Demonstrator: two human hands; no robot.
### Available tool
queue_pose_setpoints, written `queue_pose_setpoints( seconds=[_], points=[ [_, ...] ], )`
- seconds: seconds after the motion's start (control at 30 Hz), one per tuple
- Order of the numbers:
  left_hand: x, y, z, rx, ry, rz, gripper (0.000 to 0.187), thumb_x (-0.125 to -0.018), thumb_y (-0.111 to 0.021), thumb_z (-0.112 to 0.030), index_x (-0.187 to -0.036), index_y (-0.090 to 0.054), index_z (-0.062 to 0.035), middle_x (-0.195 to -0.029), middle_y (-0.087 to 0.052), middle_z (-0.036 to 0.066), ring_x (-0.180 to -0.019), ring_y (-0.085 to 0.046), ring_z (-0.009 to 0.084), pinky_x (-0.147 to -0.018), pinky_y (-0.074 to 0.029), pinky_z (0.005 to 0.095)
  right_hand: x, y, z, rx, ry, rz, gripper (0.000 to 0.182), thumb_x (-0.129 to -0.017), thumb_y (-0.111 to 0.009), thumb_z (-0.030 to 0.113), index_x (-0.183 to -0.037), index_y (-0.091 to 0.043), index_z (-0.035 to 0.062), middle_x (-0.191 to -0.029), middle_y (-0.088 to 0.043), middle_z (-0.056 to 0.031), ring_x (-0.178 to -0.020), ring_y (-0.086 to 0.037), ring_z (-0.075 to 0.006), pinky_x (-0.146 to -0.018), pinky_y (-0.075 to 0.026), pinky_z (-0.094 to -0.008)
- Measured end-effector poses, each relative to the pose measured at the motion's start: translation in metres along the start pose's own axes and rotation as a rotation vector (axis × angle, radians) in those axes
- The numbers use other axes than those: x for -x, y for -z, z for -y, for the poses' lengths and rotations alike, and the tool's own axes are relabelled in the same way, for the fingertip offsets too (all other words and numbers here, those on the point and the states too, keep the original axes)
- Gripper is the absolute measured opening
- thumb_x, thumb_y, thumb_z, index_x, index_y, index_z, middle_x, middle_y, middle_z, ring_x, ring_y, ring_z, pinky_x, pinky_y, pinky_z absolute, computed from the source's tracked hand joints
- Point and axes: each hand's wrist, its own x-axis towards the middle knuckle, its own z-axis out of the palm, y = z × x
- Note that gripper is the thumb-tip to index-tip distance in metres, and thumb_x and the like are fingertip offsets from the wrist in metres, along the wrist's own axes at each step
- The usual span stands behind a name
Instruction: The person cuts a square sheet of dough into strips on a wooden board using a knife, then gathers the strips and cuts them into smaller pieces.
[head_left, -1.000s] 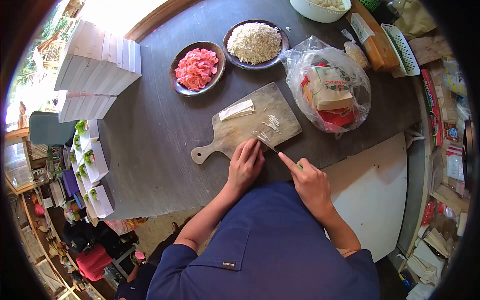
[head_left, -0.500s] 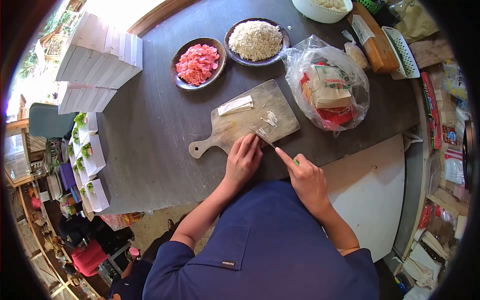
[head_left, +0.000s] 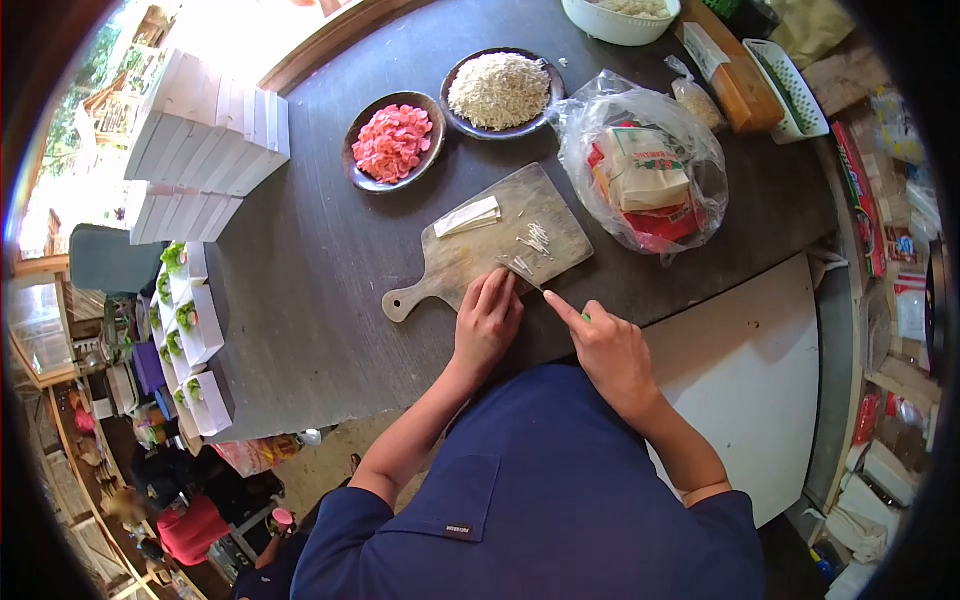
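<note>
Slivers [head_left: 535, 239] are best cut evenly, knife [head_left: 526, 277] clasped in right hand [head_left: 612, 352], left hand [head_left: 487, 315] bunched, its hold hidden, tips ideally curled clear of the edge.

Place: a food-preparation kitchen
Tabletop [head_left: 300, 320]: a cutting board [head_left: 460, 265], a bowl [head_left: 437, 150] of pink slices [head_left: 394, 143], another bowl [head_left: 467, 127] of pale shreds [head_left: 500, 90]
Left edge: stacked white boxes [head_left: 205, 120], open boxes [head_left: 206, 332] with leafy greens [head_left: 187, 317]
Beyond right edge: shelving [head_left: 900, 378] crowded with packets [head_left: 910, 303]
</note>
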Motion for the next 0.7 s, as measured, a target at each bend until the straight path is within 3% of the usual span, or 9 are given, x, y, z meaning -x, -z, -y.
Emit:
queue_pose_setpoints(
  seconds=[0.1,0.17,0.3,0.4,0.47,0.57,0.7],
  points=[
    [0.002,-0.001,0.001,-0.002,0.000,0.008,0.034,-0.086,-0.077,-0.001,-0.119,-0.074,0.0070,-0.126,-0.070,0.016,-0.113,-0.069,0.0332,-0.100,-0.059,0.0412,-0.005,-0.006,0.004,-0.006,0.001,-0.049,0.060,-0.101,-0.069,0.011,-0.156,-0.062,0.0347,-0.084,-0.055,-0.0093,-0.068,-0.071,-0.0304,-0.063,-0.061,-0.0453],
    [0.001,-0.003,0.000,-0.003,-0.001,0.008,0.034,-0.086,-0.076,-0.001,-0.119,-0.074,0.0072,-0.126,-0.070,0.016,-0.113,-0.069,0.0334,-0.100,-0.059,0.0414,-0.007,-0.009,0.004,0.082,0.037,0.026,0.070,-0.098,-0.062,0.005,-0.162,-0.055,0.0318,-0.090,-0.058,-0.0067,-0.076,-0.074,-0.0237,-0.067,-0.064,-0.0381],
    [-0.001,-0.002,-0.002,-0.017,0.009,0.000,0.033,-0.087,-0.076,-0.001,-0.119,-0.074,0.0074,-0.126,-0.070,0.016,-0.113,-0.069,0.0336,-0.100,-0.059,0.0415,0.005,-0.013,-0.002,0.068,0.035,-0.023,0.068,-0.099,-0.064,0.007,-0.161,-0.056,0.0336,-0.089,-0.057,-0.0073,-0.075,-0.074,-0.0249,-0.066,-0.064,-0.0389],
    [0.001,-0.002,-0.001,-0.012,0.015,-0.011,0.034,-0.087,-0.076,-0.001,-0.120,-0.074,0.0067,-0.126,-0.070,0.015,-0.113,-0.069,0.0331,-0.100,-0.059,0.0412,0.016,-0.013,-0.005,0.023,0.010,-0.049,0.066,-0.101,-0.067,0.010,-0.161,-0.056,0.0358,-0.087,-0.056,-0.0078,-0.072,-0.073,-0.0264,-0.064,-0.064,-0.0408],
    [0.001,-0.002,-0.001,-0.010,0.014,-0.014,0.035,-0.087,-0.076,-0.001,-0.121,-0.075,0.0060,-0.126,-0.070,0.015,-0.113,-0.069,0.0328,-0.100,-0.059,0.0410,0.018,-0.012,-0.005,-0.050,-0.035,-0.074,0.062,-0.102,-0.069,0.011,-0.158,-0.059,0.0378,-0.084,-0.054,-0.0094,-0.069,-0.070,-0.0320,-0.063,-0.060,-0.0477],
    [0.001,-0.001,-0.003,0.001,0.022,-0.013,0.036,-0.087,-0.076,-0.001,-0.123,-0.075,0.0045,-0.126,-0.070,0.014,-0.113,-0.070,0.0320,-0.099,-0.059,0.0406,0.016,-0.014,-0.007,0.006,-0.025,-0.107,0.062,-0.103,-0.068,0.013,-0.159,-0.058,0.0367,-0.087,-0.056,-0.0084,-0.070,-0.073,-0.0279,-0.062,-0.063,-0.0429],
    [0.001,0.000,-0.003,0.018,0.037,-0.021,0.034,-0.088,-0.076,-0.001,-0.122,-0.075,0.0042,-0.126,-0.070,0.014,-0.113,-0.070,0.0321,-0.099,-0.059,0.0408,0.016,-0.011,-0.002,-0.031,-0.024,-0.115,0.060,-0.103,-0.068,0.014,-0.158,-0.060,0.0361,-0.087,-0.056,-0.0084,-0.070,-0.073,-0.0273,-0.061,-0.063,-0.0425]
  ],
)
